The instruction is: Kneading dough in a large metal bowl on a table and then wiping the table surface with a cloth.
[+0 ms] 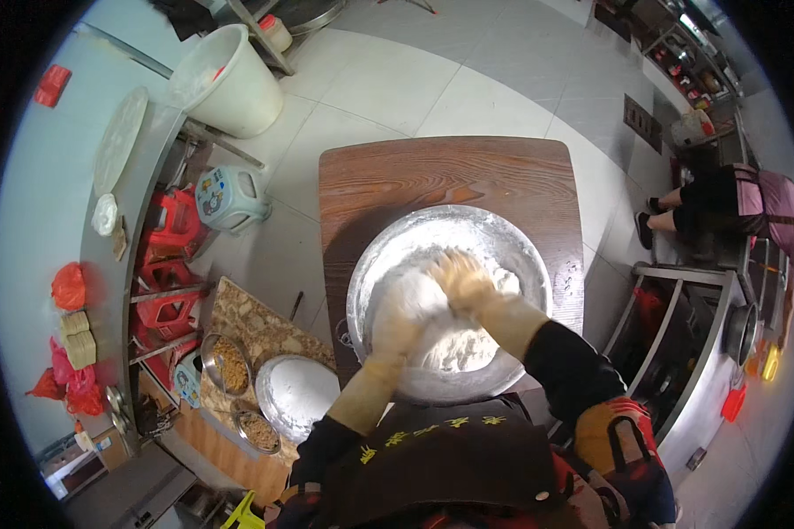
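A wide metal basin (357, 311) of white flour (460, 350) sits on a brown wooden table in front of me. Both hands are inside it, blurred by motion. My left hand (411, 297) is coated white and pressed into the flour at the left of the middle. Close beside it, to the right, my right hand (462, 279) has its fingers bent downward in the flour. A pale lump (506, 281), perhaps dough, lies by the basin's right wall. The blur hides whether either hand grips anything.
The table (437, 168) extends beyond the basin. At left, a stone-patterned surface (248, 307) bears a bowl of white powder (299, 393) and two bowls of crumbly brown food (230, 364). Stools (228, 198) and a large bucket (238, 86) stand farther left. Another person (714, 205) is at right.
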`<action>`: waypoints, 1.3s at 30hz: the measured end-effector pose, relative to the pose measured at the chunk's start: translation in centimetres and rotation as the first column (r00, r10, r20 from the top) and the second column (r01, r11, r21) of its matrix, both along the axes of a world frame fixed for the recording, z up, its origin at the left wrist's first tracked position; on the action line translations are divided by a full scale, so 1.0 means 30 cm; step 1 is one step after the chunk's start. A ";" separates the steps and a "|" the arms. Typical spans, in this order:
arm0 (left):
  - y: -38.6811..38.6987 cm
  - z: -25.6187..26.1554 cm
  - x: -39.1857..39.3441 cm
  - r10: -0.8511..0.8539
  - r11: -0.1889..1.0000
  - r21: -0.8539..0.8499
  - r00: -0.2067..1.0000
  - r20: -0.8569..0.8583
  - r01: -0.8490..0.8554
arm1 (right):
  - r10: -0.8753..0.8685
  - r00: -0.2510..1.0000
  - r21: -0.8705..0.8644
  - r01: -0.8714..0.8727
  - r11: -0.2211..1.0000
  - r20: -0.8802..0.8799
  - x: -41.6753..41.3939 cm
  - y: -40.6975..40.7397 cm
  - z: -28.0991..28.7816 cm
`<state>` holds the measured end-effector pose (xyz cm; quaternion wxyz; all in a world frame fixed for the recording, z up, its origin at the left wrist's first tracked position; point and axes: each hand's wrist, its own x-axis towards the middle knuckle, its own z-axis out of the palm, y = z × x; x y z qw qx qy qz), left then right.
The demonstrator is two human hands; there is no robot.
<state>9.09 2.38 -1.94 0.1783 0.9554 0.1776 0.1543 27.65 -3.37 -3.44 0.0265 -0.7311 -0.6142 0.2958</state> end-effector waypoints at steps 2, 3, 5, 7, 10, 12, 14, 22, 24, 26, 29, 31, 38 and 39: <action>0.017 -0.021 0.042 0.628 0.316 -0.722 0.706 -0.326 -0.615 | -0.099 0.991 -0.056 0.094 0.994 -0.087 0.028 0.114 -0.015; 0.004 -0.019 0.048 0.629 0.327 -0.719 0.709 -0.318 -0.613 | 0.087 0.995 -0.048 -0.088 0.995 -0.039 0.048 0.143 -0.003; -0.048 0.015 0.042 0.658 0.269 -0.717 0.666 -0.350 -0.643 | 0.259 0.966 -0.050 -0.258 0.965 0.019 0.060 0.134 -0.013; -0.070 0.064 0.014 0.600 0.307 -0.753 0.732 -0.322 -0.582 | 0.246 0.956 0.068 -0.259 0.963 0.161 0.066 0.031 -0.063; -0.095 0.099 -0.121 0.432 0.676 -0.603 0.891 -0.142 -0.424 | 0.068 0.997 0.055 -0.066 0.996 -0.037 0.100 -0.007 0.203; -0.083 0.085 -0.152 0.450 0.662 -0.615 0.884 -0.130 -0.428 | -0.082 0.996 -0.050 0.080 0.996 -0.035 0.124 -0.046 0.247; -0.084 0.036 -0.163 0.507 0.735 -0.522 0.862 0.000 -0.432 | -0.149 0.968 0.054 0.163 0.985 -0.201 0.154 -0.035 0.181; 0.064 -0.091 -0.120 0.482 0.276 -0.838 0.822 -0.304 -0.471 | -0.179 0.877 -0.256 0.067 0.964 -0.445 -0.028 0.243 0.080; 0.037 -0.059 -0.108 0.488 0.063 -0.922 0.817 -0.306 -0.383 | -0.064 0.919 -0.099 0.027 0.995 -0.390 -0.002 0.143 0.020; -0.016 0.019 -0.124 0.394 -0.059 -0.982 0.899 -0.190 -0.182 | 0.259 0.943 0.366 -0.170 0.915 -0.209 0.077 -0.030 0.010; -0.165 0.127 -0.061 0.034 0.198 -0.976 0.995 0.098 0.089 | 0.115 0.663 0.348 0.230 0.909 -0.740 0.083 -0.264 0.099; -0.247 0.088 -0.012 -0.020 0.453 -0.860 0.968 0.252 0.233 | 0.065 0.802 0.354 0.188 0.916 -0.594 0.057 -0.315 0.183; -0.183 0.038 -0.008 0.113 0.517 -0.819 0.968 -0.223 -0.249 | 0.064 0.989 0.446 0.002 0.895 -0.133 -0.056 -0.215 -0.055; -0.158 0.053 -0.006 0.112 0.517 -0.819 0.968 -0.224 -0.250 | 0.115 0.983 0.432 -0.043 0.901 -0.141 -0.052 -0.144 -0.050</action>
